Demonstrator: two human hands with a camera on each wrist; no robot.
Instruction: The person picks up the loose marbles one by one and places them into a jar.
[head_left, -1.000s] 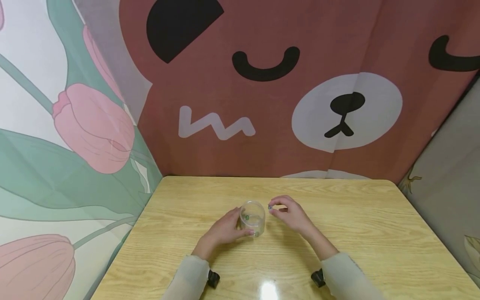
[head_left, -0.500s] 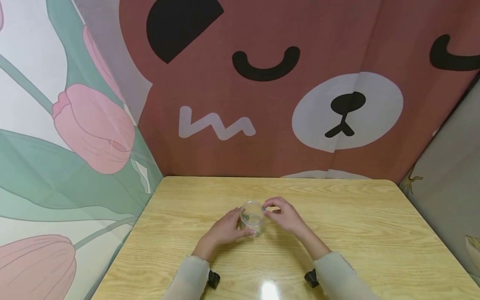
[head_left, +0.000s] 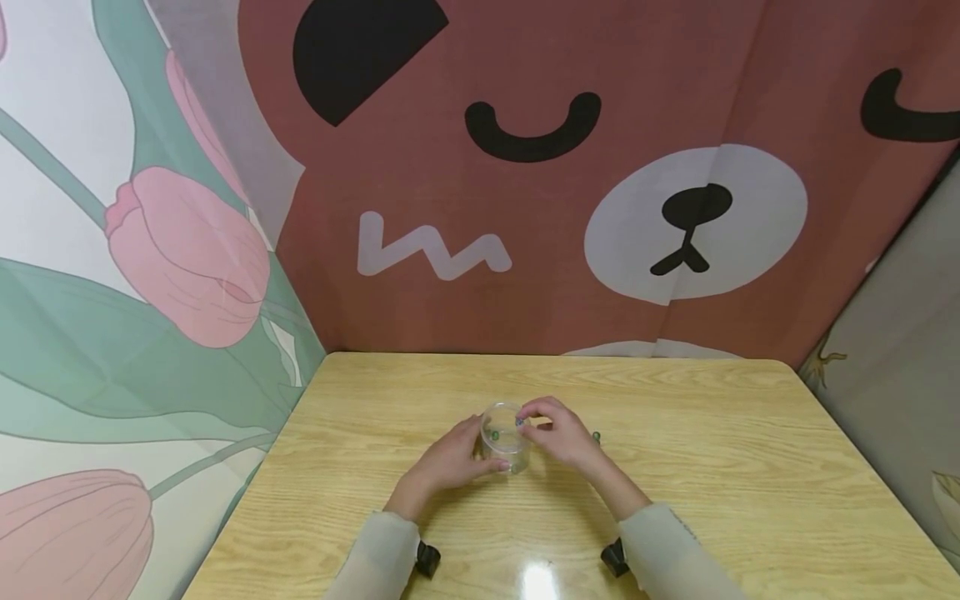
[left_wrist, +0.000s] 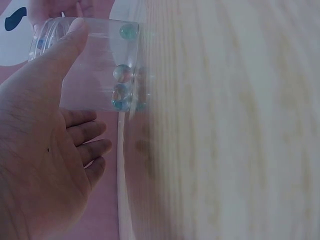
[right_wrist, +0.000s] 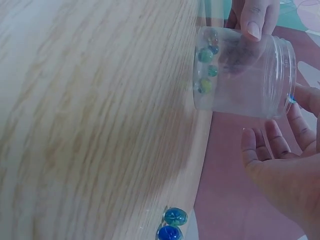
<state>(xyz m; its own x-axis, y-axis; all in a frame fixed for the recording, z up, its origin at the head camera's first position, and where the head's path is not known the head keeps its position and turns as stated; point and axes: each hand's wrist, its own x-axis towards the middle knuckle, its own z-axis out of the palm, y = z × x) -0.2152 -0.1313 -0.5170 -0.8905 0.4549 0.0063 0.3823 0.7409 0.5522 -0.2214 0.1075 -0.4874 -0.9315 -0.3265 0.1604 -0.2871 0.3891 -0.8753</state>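
A clear plastic jar [head_left: 504, 446] stands upright on the wooden table, its mouth uncovered. My left hand [head_left: 450, 454] grips it from the left, thumb across the near side. Several glass marbles [right_wrist: 205, 55] lie on the jar's bottom, green and blue ones among them. At the jar's rim, my right hand [head_left: 558, 429] pinches a small blue marble [head_left: 519, 422] between thumb and fingertips. In the right wrist view that marble shows just at the mouth, with the other right fingers loosely bent below the jar.
A green marble [head_left: 596, 437] lies on the table to the right of my right hand. Two blue marbles [right_wrist: 175, 216] rest on the table in the right wrist view. The wooden table [head_left: 375, 383] ends at a bear-print cloth [head_left: 420, 317] behind.
My right hand has moved left with the blue marble, from beside the jar to its rim. A green marble on the table has come into sight behind it. The left hand stays still.
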